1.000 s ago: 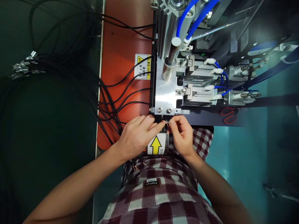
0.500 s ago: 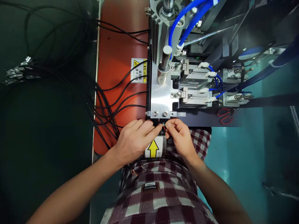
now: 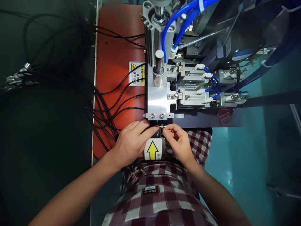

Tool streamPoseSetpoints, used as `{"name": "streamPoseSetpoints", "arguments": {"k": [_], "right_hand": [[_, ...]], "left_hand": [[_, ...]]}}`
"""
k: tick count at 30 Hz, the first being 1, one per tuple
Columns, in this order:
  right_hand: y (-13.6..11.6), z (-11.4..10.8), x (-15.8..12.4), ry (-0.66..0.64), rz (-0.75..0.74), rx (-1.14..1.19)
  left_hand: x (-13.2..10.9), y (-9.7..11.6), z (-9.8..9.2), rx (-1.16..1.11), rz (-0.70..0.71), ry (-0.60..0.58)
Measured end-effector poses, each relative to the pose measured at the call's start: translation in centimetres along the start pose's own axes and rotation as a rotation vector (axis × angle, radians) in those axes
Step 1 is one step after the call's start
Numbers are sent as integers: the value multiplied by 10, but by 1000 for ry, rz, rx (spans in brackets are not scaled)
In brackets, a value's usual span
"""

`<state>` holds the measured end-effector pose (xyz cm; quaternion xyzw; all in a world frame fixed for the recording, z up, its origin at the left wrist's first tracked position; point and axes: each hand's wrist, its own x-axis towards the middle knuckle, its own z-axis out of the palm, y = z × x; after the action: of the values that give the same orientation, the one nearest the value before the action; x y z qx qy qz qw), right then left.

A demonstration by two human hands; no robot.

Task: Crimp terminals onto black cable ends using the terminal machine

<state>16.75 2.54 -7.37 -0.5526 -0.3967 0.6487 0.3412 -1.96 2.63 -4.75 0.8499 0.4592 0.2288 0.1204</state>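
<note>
Thin coloured wires (image 3: 161,126) show between my two hands, just below the front edge of the machine's metal plate (image 3: 157,103). My right hand (image 3: 176,141) pinches their ends between thumb and forefinger. My left hand (image 3: 133,139) is closed from the other side, its forefinger pressing where the wires come out at the machine's front. Whether it grips a cable under the fingers is hidden. Below the fingertips sits a white label with a yellow arrow (image 3: 152,150). More stripped wire ends (image 3: 134,176) hang at my lap.
Black cables (image 3: 103,103) cross the orange mat (image 3: 117,44) to a bundle with metal connectors (image 3: 21,75) at the left. Pneumatic cylinders with blue hoses (image 3: 195,84) stand to the right. Red-handled scissors (image 3: 224,116) lie on the dark machine base (image 3: 199,119).
The view has shifted slightly, so the machine appears further left. My right fingers have turned a little, and more of the coloured wires now shows between the hands.
</note>
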Motion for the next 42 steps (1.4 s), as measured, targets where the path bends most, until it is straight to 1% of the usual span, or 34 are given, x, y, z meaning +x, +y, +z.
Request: {"name": "streamPoseSetpoints", "arguments": {"k": [2,3,4,6,8,9,11,16,17,18,19,22,23,24,25,27,31,34,37,40,42], "right_hand": [[2,5,-4,35,-34,-55],[2,6,-6,68,-75,-101],[2,7,-7,103,-135,-170],[-1,5,-8,159,-301,-361],[-4,2,-8,179,-455,-551],[-6,0,-7,177,-508,-622],[-9,-2,-7,166,-562,-701],[-11,-1,-5,180,-623,-738],[-11,-1,-4,185,-613,-722],[-10,-1,-3,181,-568,-670],[-10,0,-1,158,-480,-573],[-8,-2,6,14,-84,-120],[-8,-3,8,-36,22,5],[-8,-4,9,-73,89,82],[-9,-5,10,-87,116,109],[-11,-7,10,-61,83,61],[-12,-3,7,45,-110,-225],[-9,5,7,126,-187,-372],[-5,11,10,184,-213,-311],[-2,13,12,176,-211,-216],[1,13,12,174,-249,-212]], "left_hand": [[0,0,0,-14,-13,-10],[0,1,0,-18,-18,-14],[-1,1,0,-20,-22,-15],[-1,1,0,-19,-26,-15],[0,1,0,-15,-31,-15],[0,1,0,-15,-34,-17],[0,1,0,-15,-38,-17],[1,2,0,-19,-48,-25],[1,2,0,-23,-51,-28],[0,1,0,-26,-54,-30],[0,1,0,-31,-54,-31],[-1,1,0,-39,-47,-25],[-1,1,0,-39,-45,-26],[-1,1,0,-39,-44,-27],[-1,1,0,-40,-47,-27],[-1,1,1,-40,-49,-21],[-1,1,3,-26,-44,-3],[-1,1,4,-22,-43,8],[-1,1,4,-28,-43,8],[-1,1,4,-35,-46,1],[-1,1,3,-39,-48,-4]]}}
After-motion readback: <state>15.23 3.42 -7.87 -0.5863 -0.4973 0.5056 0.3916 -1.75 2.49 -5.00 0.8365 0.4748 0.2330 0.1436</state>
